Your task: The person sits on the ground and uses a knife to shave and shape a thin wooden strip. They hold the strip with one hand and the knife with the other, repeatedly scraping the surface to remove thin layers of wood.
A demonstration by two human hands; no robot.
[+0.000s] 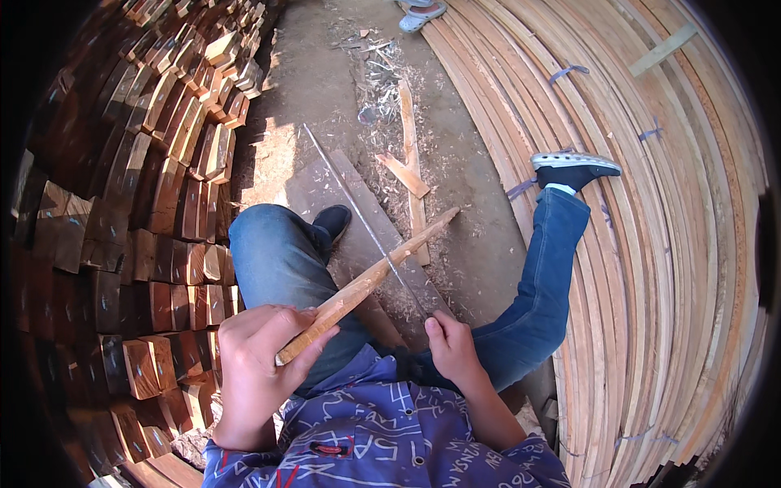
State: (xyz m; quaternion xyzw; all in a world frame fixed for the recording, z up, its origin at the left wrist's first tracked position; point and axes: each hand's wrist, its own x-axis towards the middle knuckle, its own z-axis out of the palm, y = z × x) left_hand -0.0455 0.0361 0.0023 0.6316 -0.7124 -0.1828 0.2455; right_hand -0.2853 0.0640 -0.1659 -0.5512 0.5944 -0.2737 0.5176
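My left hand [262, 351] is closed round the thick end of a pale, carved wooden stick [358, 289]. The stick slants away to the far right over my lap and narrows to a pointed tip. My right hand [452, 346] grips the near end of a long, thin metal rod [348, 192], possibly a file; its surface is too small to read. Reaching toward the far left, the rod crosses the stick about midway and seems to touch it. The rod's near end is hidden in my fist.
Stacked timber [191, 138] rises close on the left. Long planks [634, 268], tied with strips, lie on the right, with my foot against them. A board [358, 183] lies between my legs. Wood offcuts [409, 138] and shavings [381, 69] litter the ground ahead. Another person's shoe [421, 18] shows at the far edge.
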